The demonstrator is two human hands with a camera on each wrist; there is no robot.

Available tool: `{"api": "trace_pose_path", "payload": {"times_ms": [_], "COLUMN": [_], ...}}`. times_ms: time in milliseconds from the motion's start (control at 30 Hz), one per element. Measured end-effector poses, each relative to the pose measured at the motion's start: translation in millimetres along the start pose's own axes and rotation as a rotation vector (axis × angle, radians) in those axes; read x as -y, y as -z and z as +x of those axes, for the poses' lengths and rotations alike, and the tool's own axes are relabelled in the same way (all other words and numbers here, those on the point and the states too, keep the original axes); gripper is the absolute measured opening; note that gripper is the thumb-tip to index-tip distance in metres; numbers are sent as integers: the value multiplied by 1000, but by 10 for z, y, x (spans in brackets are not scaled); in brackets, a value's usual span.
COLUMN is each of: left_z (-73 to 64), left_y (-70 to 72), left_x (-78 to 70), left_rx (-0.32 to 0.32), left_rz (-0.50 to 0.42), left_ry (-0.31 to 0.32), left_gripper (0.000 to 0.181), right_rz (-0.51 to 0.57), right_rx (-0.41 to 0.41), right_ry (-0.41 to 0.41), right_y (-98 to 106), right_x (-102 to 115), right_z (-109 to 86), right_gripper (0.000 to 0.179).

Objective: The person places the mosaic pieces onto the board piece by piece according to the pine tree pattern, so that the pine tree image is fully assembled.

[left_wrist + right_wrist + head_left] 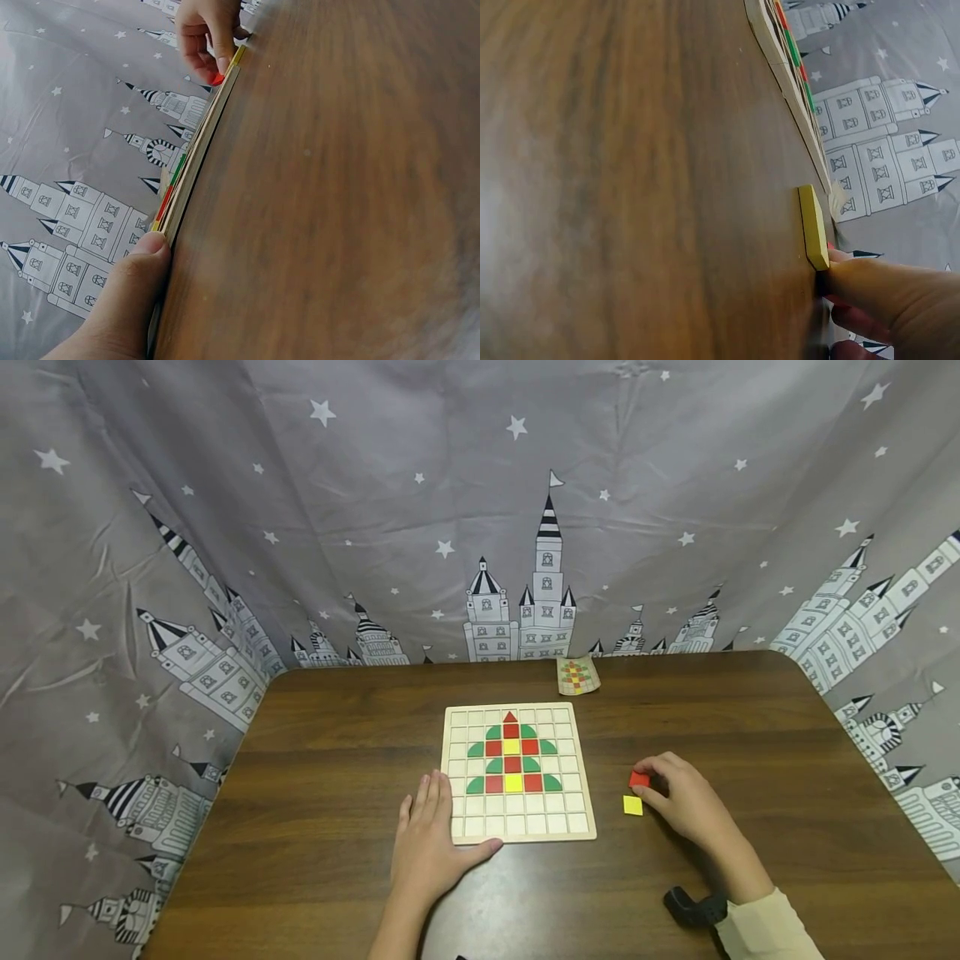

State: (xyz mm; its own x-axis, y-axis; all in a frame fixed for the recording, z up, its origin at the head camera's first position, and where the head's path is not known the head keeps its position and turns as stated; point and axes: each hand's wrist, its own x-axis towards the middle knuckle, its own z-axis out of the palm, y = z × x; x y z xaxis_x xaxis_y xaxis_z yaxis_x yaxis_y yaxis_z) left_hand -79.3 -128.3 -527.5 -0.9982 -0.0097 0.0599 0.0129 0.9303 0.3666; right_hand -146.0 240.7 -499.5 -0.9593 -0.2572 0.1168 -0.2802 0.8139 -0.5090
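A wooden grid board [480, 827] lies flat, with red, green and yellow tiles set in a tree-shaped pattern. My left hand [429, 843] rests against its near left corner, fingers straight along the left side and thumb [139, 281] at the near edge. To the right of the board, my right hand [686, 800] pinches a red square tile [639, 779] between thumb and fingers. Just nearer to me lies a loose yellow square tile [633, 805], which stands large in front of the right hand in the right wrist view. Fingers hide much of the red tile there.
A small pattern card [577, 676] with a matching tree picture lies at the far edge of the brown wooden table [330, 760]. A grey curtain [390, 527] printed with castles and stars hangs behind. A black strap [693, 908] shows near the right wrist.
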Motion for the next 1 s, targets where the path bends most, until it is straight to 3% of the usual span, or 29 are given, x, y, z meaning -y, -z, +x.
{"api": "trace_pose_path", "payload": {"times_ms": [200, 467, 733, 1000], "left_z": [10, 11, 15, 10], "left_y": [0, -11, -18, -17], "left_x": [-9, -3, -9, 0], "left_rx": [5, 7, -1, -5], "left_rz": [7, 10, 4, 5], "left_ry": [1, 3, 0, -5], "left_gripper": [133, 133, 133, 133], "right_rz": [-33, -176, -163, -206], "right_rx": [23, 28, -16, -41], "right_ry": [30, 79, 31, 42], "right_y": [15, 39, 25, -46], "right_x": [-4, 29, -1, 23], "right_z": [8, 5, -29, -20], "right_gripper": [25, 31, 36, 26]}}
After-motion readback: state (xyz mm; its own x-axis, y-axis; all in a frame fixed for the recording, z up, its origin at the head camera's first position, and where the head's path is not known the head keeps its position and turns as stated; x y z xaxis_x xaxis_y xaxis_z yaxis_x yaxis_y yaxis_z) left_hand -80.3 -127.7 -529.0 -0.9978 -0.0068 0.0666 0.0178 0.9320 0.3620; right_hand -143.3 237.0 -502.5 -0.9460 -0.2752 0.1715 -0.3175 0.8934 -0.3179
